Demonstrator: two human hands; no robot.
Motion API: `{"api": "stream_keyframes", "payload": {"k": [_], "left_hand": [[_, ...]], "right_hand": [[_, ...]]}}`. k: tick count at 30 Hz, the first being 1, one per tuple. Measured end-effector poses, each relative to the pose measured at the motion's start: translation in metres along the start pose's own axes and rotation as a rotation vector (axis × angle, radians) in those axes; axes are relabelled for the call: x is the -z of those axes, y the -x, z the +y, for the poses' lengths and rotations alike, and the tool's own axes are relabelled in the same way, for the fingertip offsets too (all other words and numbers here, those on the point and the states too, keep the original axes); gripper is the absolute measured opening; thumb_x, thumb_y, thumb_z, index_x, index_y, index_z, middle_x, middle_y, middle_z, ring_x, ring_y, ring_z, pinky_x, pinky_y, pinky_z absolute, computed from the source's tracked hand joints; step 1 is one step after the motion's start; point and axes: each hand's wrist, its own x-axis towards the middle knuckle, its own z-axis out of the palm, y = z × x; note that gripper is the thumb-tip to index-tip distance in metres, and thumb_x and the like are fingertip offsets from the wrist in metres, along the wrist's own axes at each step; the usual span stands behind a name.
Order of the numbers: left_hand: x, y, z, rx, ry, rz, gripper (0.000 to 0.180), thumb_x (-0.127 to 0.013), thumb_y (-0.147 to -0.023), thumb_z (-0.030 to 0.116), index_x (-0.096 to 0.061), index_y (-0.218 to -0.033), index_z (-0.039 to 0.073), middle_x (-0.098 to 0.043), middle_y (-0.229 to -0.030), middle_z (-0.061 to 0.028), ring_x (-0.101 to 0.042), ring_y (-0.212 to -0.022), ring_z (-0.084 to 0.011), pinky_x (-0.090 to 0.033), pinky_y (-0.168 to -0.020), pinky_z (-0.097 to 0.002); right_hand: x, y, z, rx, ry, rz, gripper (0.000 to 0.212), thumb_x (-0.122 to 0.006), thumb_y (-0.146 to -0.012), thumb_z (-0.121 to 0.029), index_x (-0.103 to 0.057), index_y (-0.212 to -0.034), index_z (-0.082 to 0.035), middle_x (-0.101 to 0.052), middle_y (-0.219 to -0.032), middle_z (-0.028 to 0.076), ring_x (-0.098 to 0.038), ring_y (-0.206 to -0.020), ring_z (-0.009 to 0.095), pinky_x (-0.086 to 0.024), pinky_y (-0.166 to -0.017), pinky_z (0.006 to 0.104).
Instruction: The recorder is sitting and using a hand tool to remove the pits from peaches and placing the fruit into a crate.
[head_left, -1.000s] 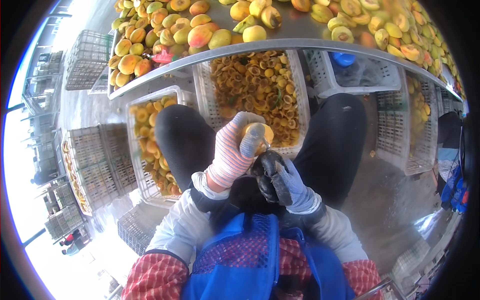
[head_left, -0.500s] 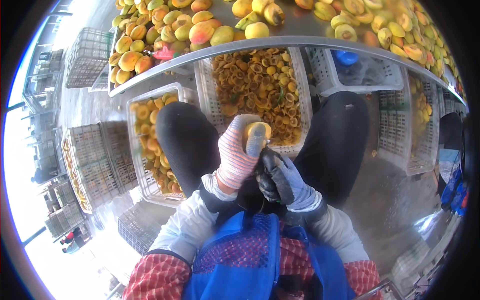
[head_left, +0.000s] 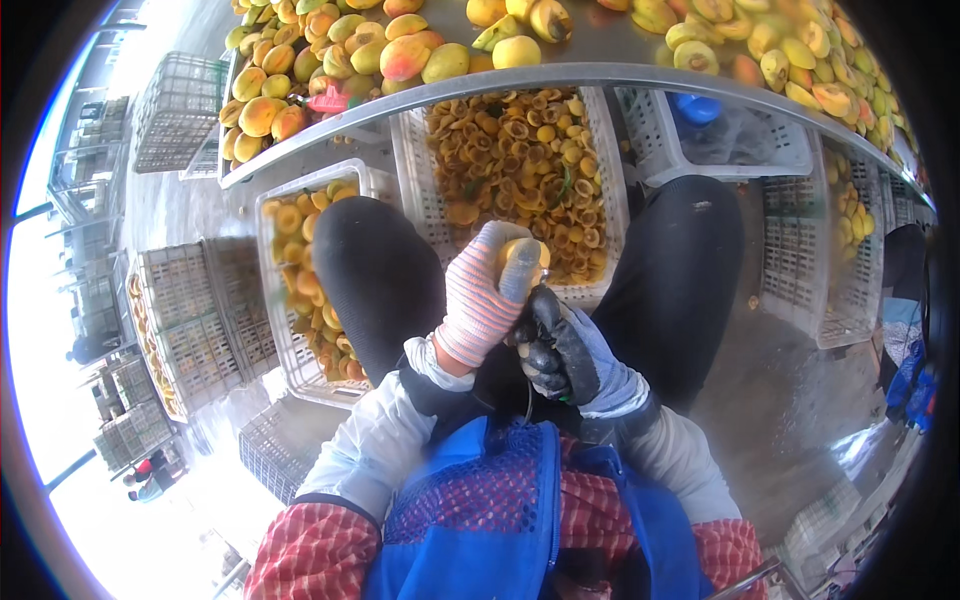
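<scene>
My left hand (head_left: pixel 478 300), in a pink-and-grey striped glove, is closed around a yellow peach (head_left: pixel 541 254), with the thumb laid across it. Just below and right, my right hand (head_left: pixel 570 350) wears a blue-grey glove with black coated fingers. Those fingers are curled round a slim tool whose small metal tip (head_left: pixel 543 276) shows at the peach's lower edge. Most of the tool is hidden in the fist, so its exact kind cannot be made out. Both hands meet between my knees, in front of a crate (head_left: pixel 411 165) of hollowed fruit pieces (head_left: pixel 530 170).
Beyond my knees runs a metal table (head_left: pixel 600 45) heaped with peaches (head_left: pixel 405 57). By my left knee stands a crate (head_left: pixel 280 330) of fruit halves. To the right are a white crate (head_left: pixel 740 172) with a blue object (head_left: pixel 697 108) and another crate (head_left: pixel 795 270). Stacked crates (head_left: pixel 190 320) stand left.
My right hand has turned slightly, its black fingers now more visible beneath the peach. My left hand and the peach have shifted only a little.
</scene>
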Motion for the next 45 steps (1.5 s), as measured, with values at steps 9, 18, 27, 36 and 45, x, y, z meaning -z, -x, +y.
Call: {"api": "stream_keyframes", "payload": {"k": [9,18,27,36,45], "left_hand": [[-0.001,-0.001,-0.007,0.149,0.16,-0.019,0.025,-0.056,-0.094,0.024,-0.059,-0.1,0.001,-0.062,-0.081,-0.0057,-0.056,-0.073,-0.0096,-0.047,-0.068,-0.0251],[-0.004,-0.004,-0.006,0.154,0.312,-0.093,0.033,-0.054,-0.094,0.034,-0.06,-0.103,0.003,-0.062,-0.086,-0.0045,-0.056,-0.08,-0.0104,-0.047,-0.073,-0.0258],[-0.008,0.002,-0.004,0.395,0.693,-0.093,0.044,-0.058,-0.091,0.047,-0.063,-0.1,0.004,-0.063,-0.08,-0.0043,-0.059,-0.072,-0.0119,-0.048,-0.067,-0.0261],[0.009,0.009,-0.007,0.568,0.805,0.292,0.04,-0.061,-0.088,0.048,-0.062,-0.094,0.009,-0.065,-0.083,-0.003,-0.064,-0.072,-0.0131,-0.052,-0.058,-0.0241],[0.142,0.035,0.001,-0.116,0.026,0.722,0.041,-0.048,-0.096,0.043,-0.061,-0.104,0.004,-0.06,-0.09,-0.0064,-0.059,-0.085,-0.016,-0.049,-0.076,-0.0287]], "right_hand": [[-0.003,0.0,-0.001,0.061,0.101,0.026,0.04,-0.049,-0.096,-0.048,-0.051,-0.092,-0.008,-0.042,-0.057,-0.002,-0.035,-0.038,0.008,-0.028,-0.035,0.0208],[0.0,-0.002,-0.002,-0.081,-0.111,-0.091,0.048,-0.042,-0.095,-0.055,-0.052,-0.091,-0.008,-0.039,-0.056,-0.003,-0.034,-0.04,0.006,-0.028,-0.035,0.0202],[0.013,-0.016,0.008,-0.237,-0.717,-0.635,0.052,-0.034,-0.099,-0.052,-0.055,-0.094,-0.005,-0.039,-0.054,-0.003,-0.034,-0.039,0.007,-0.029,-0.033,0.0213],[0.011,-0.008,0.003,-0.003,-0.449,-0.51,0.048,-0.038,-0.099,-0.05,-0.055,-0.092,-0.005,-0.039,-0.054,-0.002,-0.032,-0.038,0.007,-0.029,-0.035,0.0213],[0.016,-0.008,0.0,-0.093,-0.447,-0.383,0.05,-0.036,-0.099,-0.051,-0.059,-0.092,-0.006,-0.039,-0.054,-0.001,-0.034,-0.039,0.008,-0.028,-0.035,0.022]]}}
